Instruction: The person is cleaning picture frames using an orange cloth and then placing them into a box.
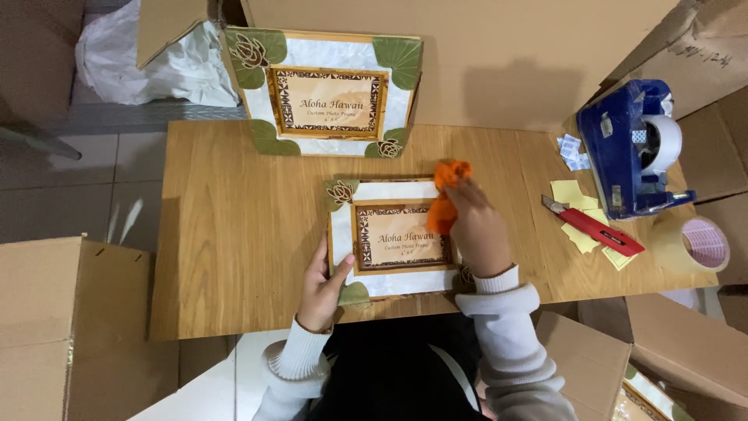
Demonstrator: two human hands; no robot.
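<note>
So I had the photo frame [393, 238] lying flat near my edge of the wooden table [226, 234], my left hand [321, 290] gripping its left border with the thumb laid over the front and fingers curled under. My right hand [477, 230] was clenched around a bunched orange cloth [446, 195], pressed onto the frame's upper right part. A second frame [327, 93] of the same kind stood upright at the far edge, propped against a big cardboard sheet [499, 54]. Off to the right were a blue tape dispenser [633, 148] with a white roll in it, a red box cutter [596, 228] lying on yellow paper slips [575, 195], and a loose tape roll [701, 243]. Containers: a closed cardboard box [47, 327] near left, and another box [662, 351] near right, open, though I couldn't really tell what was inside. White plastic wrap [148, 58] sat bunched far left.
</note>
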